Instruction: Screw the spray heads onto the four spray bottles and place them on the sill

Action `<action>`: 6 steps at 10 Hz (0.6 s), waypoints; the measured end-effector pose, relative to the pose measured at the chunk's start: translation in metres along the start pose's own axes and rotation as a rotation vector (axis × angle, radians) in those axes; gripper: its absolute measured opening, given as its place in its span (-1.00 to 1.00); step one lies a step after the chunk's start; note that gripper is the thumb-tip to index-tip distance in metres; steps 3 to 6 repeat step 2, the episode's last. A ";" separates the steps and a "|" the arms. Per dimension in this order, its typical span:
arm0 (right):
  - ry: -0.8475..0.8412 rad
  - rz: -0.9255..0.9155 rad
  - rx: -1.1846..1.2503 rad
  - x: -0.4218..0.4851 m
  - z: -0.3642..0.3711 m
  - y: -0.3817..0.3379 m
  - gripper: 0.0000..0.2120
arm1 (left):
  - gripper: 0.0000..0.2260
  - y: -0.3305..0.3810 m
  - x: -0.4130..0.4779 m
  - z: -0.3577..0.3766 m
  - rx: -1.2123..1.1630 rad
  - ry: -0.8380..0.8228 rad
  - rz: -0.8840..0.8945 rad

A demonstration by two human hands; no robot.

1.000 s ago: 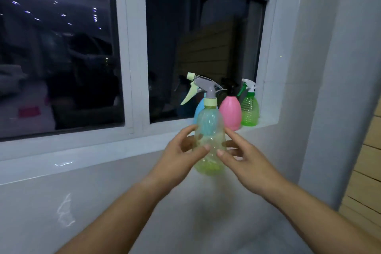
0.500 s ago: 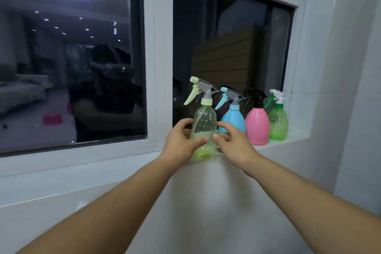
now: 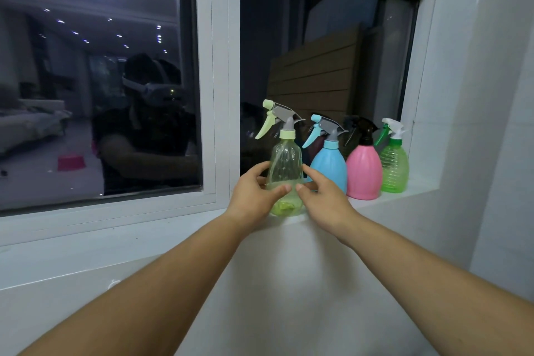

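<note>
A clear yellow-green spray bottle (image 3: 284, 170) with a grey and pale-green spray head stands upright on the white sill (image 3: 404, 192). My left hand (image 3: 254, 196) wraps its left side and my right hand (image 3: 323, 196) touches its right side with fingertips. To its right on the sill stand a blue bottle (image 3: 331, 165) with a grey and light-blue head, a pink bottle (image 3: 364, 172) with a black head, and a ribbed green bottle (image 3: 394, 167) with a white and green head. All heads sit on their bottles.
The window frame post (image 3: 219, 81) rises just left of the bottles. Dark glass behind reflects a person and a room. A white wall (image 3: 476, 95) closes the sill at the right.
Both hands carried the yellow-green bottle up and forward to the sill, where it now rests left of the blue bottle. The view has moved closer to the window.
</note>
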State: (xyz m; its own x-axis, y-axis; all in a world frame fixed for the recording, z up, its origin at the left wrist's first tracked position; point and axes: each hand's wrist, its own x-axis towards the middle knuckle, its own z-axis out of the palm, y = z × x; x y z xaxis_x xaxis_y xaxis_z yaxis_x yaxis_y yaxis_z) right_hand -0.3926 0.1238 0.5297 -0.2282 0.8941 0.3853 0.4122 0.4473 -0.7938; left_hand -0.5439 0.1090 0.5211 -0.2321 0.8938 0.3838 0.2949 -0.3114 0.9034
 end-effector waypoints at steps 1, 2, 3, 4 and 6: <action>-0.011 0.018 -0.017 0.000 0.000 0.003 -0.48 | -0.39 -0.004 0.001 0.001 0.025 -0.001 -0.002; 0.018 0.034 -0.020 -0.002 -0.002 0.003 -0.45 | -0.22 -0.003 -0.003 0.001 0.066 0.029 -0.013; 0.018 0.034 -0.020 -0.002 -0.002 0.003 -0.45 | -0.22 -0.003 -0.003 0.001 0.066 0.029 -0.013; 0.018 0.034 -0.020 -0.002 -0.002 0.003 -0.45 | -0.22 -0.003 -0.003 0.001 0.066 0.029 -0.013; 0.018 0.034 -0.020 -0.002 -0.002 0.003 -0.45 | -0.22 -0.003 -0.003 0.001 0.066 0.029 -0.013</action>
